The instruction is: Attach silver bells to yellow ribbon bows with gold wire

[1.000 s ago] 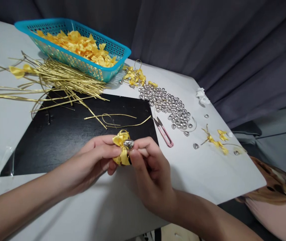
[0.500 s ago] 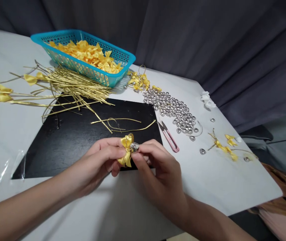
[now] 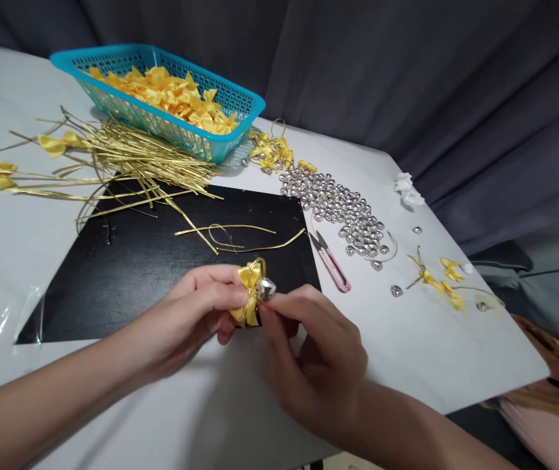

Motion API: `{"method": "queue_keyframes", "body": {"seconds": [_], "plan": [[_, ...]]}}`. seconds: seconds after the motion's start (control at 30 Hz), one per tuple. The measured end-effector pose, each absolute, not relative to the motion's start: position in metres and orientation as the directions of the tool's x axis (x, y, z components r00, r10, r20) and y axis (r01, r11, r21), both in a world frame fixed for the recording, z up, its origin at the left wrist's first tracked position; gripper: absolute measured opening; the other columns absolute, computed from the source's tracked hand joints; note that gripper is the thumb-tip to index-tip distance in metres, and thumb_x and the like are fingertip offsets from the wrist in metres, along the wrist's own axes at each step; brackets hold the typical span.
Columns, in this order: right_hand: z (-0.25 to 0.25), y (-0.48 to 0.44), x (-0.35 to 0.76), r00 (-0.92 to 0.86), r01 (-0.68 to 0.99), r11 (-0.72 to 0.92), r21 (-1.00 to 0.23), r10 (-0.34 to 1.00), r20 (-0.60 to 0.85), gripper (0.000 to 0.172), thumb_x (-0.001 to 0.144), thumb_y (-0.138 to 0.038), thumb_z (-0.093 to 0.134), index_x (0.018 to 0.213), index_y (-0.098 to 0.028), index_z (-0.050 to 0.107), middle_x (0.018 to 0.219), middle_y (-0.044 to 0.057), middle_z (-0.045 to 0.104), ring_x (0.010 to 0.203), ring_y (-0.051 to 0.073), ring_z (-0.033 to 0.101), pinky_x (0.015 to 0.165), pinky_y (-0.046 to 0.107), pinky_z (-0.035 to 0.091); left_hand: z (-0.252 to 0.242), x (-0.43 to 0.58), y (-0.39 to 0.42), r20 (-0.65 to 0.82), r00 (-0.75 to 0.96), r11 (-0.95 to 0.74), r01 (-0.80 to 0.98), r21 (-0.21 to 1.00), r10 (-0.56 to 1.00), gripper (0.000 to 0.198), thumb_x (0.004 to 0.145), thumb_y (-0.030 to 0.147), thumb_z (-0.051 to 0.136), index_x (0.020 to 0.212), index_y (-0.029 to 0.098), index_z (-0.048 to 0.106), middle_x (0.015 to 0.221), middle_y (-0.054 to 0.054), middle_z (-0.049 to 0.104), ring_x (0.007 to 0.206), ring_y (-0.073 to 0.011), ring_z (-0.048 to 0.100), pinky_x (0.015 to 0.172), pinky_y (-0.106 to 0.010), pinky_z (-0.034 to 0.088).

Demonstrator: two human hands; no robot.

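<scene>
A yellow ribbon bow (image 3: pixel 249 277) with gold cord looped around it is pinched between the thumb and fingers of my left hand (image 3: pixel 206 303). Against the middle of the bow sits a shiny silver heart-shaped bead (image 3: pixel 266 288). The thumb and forefinger of my right hand (image 3: pixel 316 349) close together at the bead's lower edge; whether they grip the bead or a thin cord at it, I cannot tell. Both hands are above the near edge of a black board (image 3: pixel 127 281).
A blue basket (image 3: pixel 159 127) of yellow bows stands at the back left, gold cords (image 3: pixel 142 156) piled before it. Silver beads (image 3: pixel 338 202) lie in a heap, with pink thread snips (image 3: pixel 331 261) beside them. Loose bows (image 3: pixel 439 284) and crumpled white paper (image 3: pixel 408 189) are at right.
The silver bead has turned, so its rounded face shows more. My right hand has shifted slightly down and right, its fingertips now below the bead. My left hand still holds the bow.
</scene>
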State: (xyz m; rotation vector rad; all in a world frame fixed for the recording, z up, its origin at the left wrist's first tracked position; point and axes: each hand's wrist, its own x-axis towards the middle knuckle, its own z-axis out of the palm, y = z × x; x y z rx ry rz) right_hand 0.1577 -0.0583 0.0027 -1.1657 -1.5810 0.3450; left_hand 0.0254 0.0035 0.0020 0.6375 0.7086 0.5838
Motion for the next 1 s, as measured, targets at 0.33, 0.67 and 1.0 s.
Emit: {"method": "queue_keyframes", "body": {"seconds": [0.33, 0.67, 1.0], "plan": [[0.001, -0.058, 0.159, 0.052, 0.535, 0.460, -0.708, 0.819, 0.572, 0.020, 0.079, 0.001, 0.052, 0.080, -0.018, 0.057, 0.064, -0.002, 0.051, 0.052, 0.008, 0.043, 0.045, 0.022, 0.037, 0.001, 0.026, 0.005, -0.431, 0.596, 0.654, -0.219, 0.724, 0.677, 0.009, 0.059, 0.018, 0.068, 0.054, 0.014, 0.061, 0.050, 0.004, 0.052, 0.040, -0.0032, 0.040, 0.037, -0.011, 0.032], [0.003, -0.052, 0.162, 0.045, 0.538, 0.430, -0.725, 0.844, 0.534, 0.015, 0.079, -0.004, 0.056, 0.076, -0.018, 0.061, 0.062, -0.002, 0.056, 0.051, 0.008, 0.047, 0.046, 0.021, 0.041, 0.003, 0.026, 0.004, -0.408, 0.560, 0.596, -0.202, 0.777, 0.721, 0.009, 0.061, 0.018, 0.068, 0.056, 0.013, 0.062, 0.051, 0.004, 0.052, 0.043, -0.0037, 0.042, 0.038, -0.011, 0.032], [0.005, -0.049, 0.167, 0.092, 0.438, 0.301, -0.847, 0.922, 0.375, 0.012, 0.081, -0.009, 0.056, 0.080, -0.017, 0.064, 0.067, 0.001, 0.061, 0.057, 0.010, 0.055, 0.046, 0.019, 0.045, 0.009, 0.029, 0.008, -0.451, 0.513, 0.641, -0.286, 0.712, 0.730, 0.009, 0.053, 0.013, 0.067, 0.049, 0.014, 0.060, 0.044, 0.006, 0.048, 0.037, -0.0014, 0.036, 0.034, -0.008, 0.033]]}}
